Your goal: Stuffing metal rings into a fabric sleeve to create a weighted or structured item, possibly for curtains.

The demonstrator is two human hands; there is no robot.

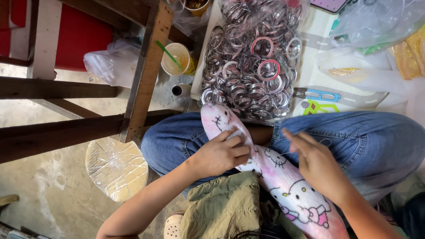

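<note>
I sit cross-legged in blue jeans with a long pink and white cushion printed with cartoon cats across my lap. My left hand presses a small pale object against the cushion's upper part, fingers curled over it. My right hand hovers just right of it with fingertips pinched together; a thin thread seems to run from them, though it is hard to see. An olive green cloth lies on my lap below the left hand.
A clear bag of several silver and pink bangle rings lies ahead of my knees. Blue thread snips rest on the mat to its right. A cup with a green straw, a thread spool and wooden table legs stand at left.
</note>
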